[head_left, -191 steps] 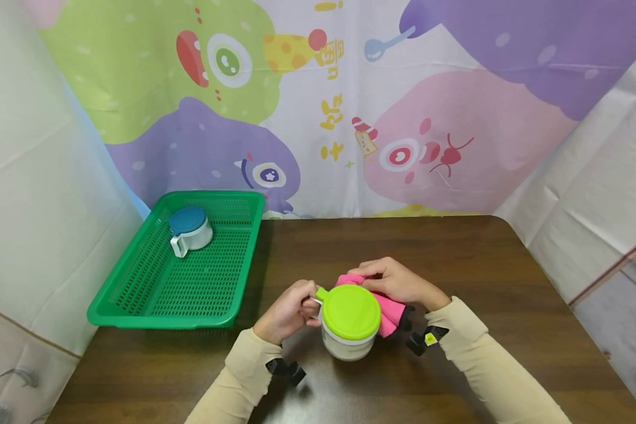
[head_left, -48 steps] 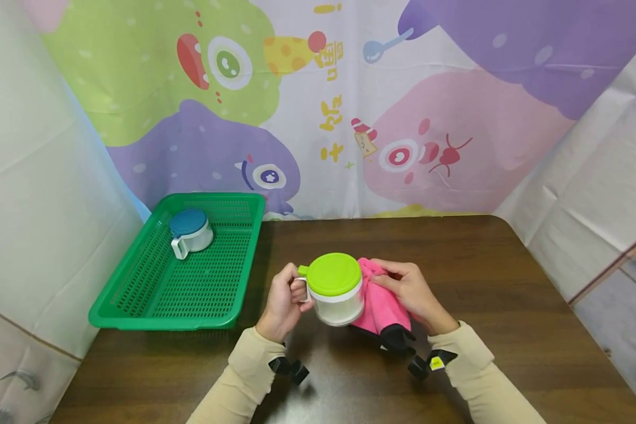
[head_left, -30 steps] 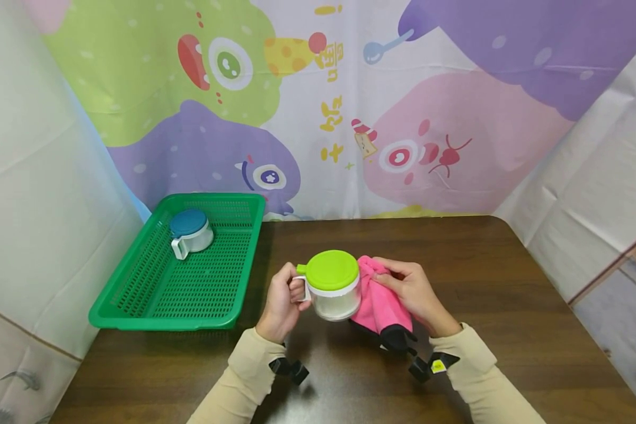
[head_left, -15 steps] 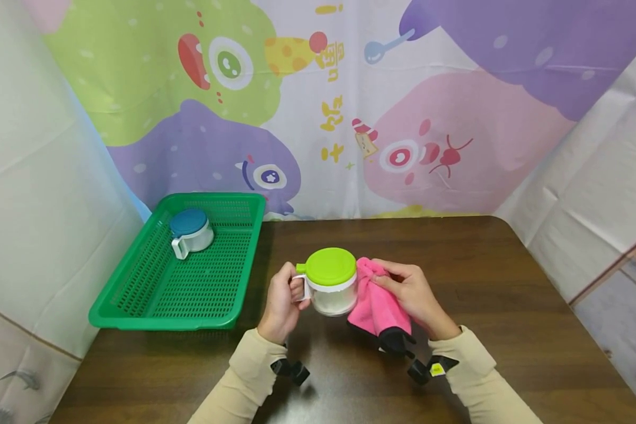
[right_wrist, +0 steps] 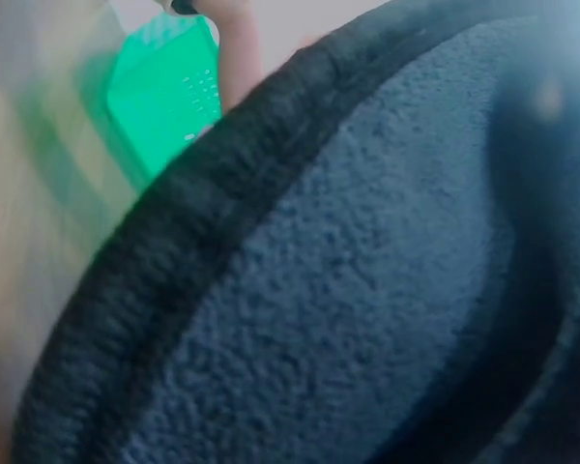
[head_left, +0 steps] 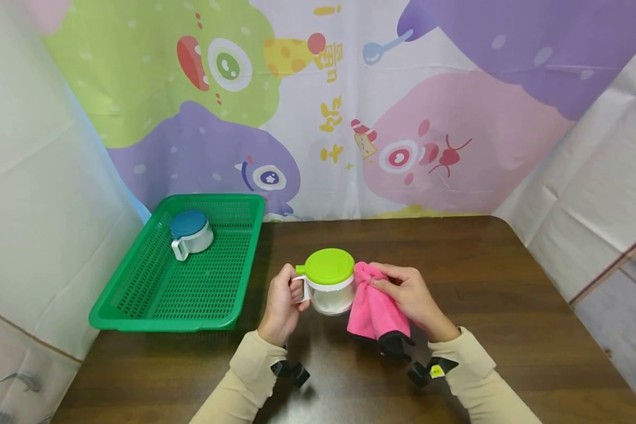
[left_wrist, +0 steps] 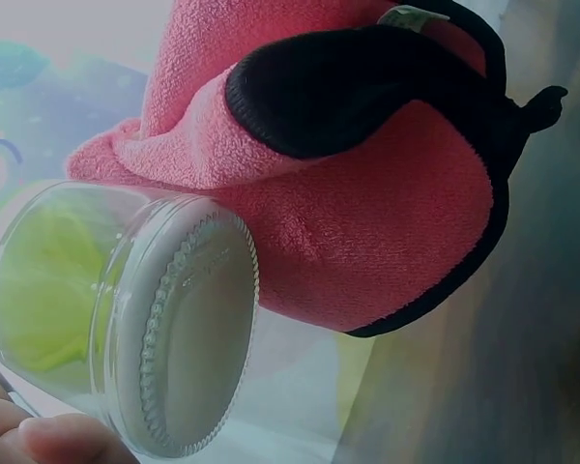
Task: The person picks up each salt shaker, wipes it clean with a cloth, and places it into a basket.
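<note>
A clear glass seasoning jar [head_left: 331,294] with a lime-green lid and white handle is held up above the table. My left hand [head_left: 283,300] grips it by the handle, fingers curled round. In the left wrist view the jar's ribbed glass bottom [left_wrist: 208,329] faces the camera. Pinched in my right hand [head_left: 410,297] is a pink towel [head_left: 373,309] with black trim, hanging down at the jar's right side. Whether cloth and glass touch is hard to tell. The right wrist view is mostly filled by the towel's dark edge [right_wrist: 300,261], which hides that hand.
A green plastic basket [head_left: 238,294] stands on the left of the brown table [head_left: 487,277]. Inside it, at the back left, sits a similar jar with a blue lid [head_left: 188,224]. A cartoon-printed curtain [head_left: 344,188] hangs behind the table.
Since the earliest frame, the jar has been lifted, shifted slightly left and tilted. The towel moved from behind the jar to its right side. Over the last second both hands moved only slightly.
</note>
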`<state>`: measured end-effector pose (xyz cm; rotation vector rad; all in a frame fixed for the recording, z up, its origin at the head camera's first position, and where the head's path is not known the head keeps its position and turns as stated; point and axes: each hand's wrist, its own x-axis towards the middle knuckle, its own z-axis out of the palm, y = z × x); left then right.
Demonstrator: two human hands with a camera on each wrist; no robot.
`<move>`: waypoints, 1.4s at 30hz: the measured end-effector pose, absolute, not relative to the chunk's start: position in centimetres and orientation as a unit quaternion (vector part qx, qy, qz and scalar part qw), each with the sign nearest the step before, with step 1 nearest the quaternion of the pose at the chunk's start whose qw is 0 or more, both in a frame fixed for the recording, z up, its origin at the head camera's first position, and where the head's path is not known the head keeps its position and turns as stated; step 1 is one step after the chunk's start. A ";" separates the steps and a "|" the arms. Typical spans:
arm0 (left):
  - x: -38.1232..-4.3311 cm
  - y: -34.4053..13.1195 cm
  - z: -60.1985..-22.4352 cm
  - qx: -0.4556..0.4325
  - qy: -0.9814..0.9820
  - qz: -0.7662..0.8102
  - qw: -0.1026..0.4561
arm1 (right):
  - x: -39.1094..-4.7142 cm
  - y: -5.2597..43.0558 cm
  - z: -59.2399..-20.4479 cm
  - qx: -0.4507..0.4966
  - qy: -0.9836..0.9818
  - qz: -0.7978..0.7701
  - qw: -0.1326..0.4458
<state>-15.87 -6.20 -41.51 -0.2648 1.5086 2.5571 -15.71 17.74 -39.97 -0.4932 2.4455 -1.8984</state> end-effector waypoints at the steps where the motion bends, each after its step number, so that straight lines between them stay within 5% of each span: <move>1: -15.9 -6.2 -41.6 -0.088 0.505 0.855 0.080 | -15.7 17.7 -40.0 -0.159 0.780 -0.606 0.003; 42: -15.9 -5.7 -41.8 -0.082 0.530 0.843 0.038 | -16.5 18.8 -39.4 -0.221 0.820 -0.525 -0.059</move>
